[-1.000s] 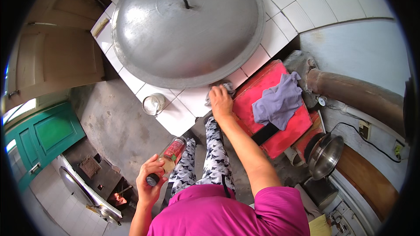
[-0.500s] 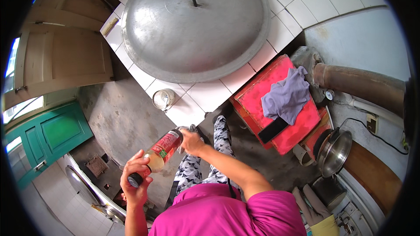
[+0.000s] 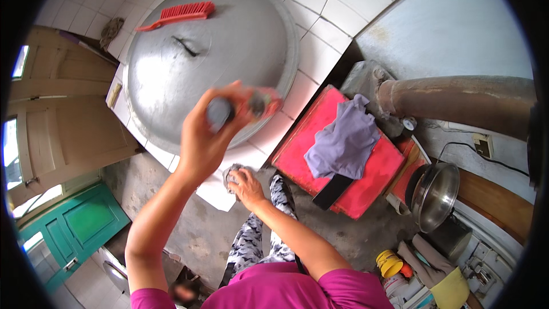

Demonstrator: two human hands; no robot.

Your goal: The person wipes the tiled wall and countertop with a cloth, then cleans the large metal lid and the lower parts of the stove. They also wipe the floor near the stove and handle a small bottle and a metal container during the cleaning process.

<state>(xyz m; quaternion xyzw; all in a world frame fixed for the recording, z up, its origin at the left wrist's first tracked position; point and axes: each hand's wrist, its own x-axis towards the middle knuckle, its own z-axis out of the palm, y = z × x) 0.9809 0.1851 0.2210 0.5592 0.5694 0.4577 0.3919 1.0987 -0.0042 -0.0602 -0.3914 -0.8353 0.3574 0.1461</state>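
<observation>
My left hand (image 3: 200,137) is raised and shut around a blurred bottle (image 3: 254,103) with a dark cap and a reddish label. The bottle lies sideways in front of a big grey metal dome lid (image 3: 171,80) on the white-tiled counter (image 3: 320,0). Lower down, my right hand (image 3: 247,187) rests at the counter's front edge, its fingers closed on a small grey cup (image 3: 231,171); what the cup contains is hidden. My patterned trouser legs show below it.
A red brush (image 3: 177,14) lies on the lid's far side. To the right stands a red box (image 3: 366,180) with a lilac cloth (image 3: 343,143), then a rusty pipe (image 3: 457,100) and a steel pot (image 3: 434,194). A green cabinet (image 3: 80,223) and a wooden door (image 3: 57,126) are at left.
My left hand has lifted the bottle from waist height up in front of the lid. My right hand left the bottle and went to the small cup at the counter edge.
</observation>
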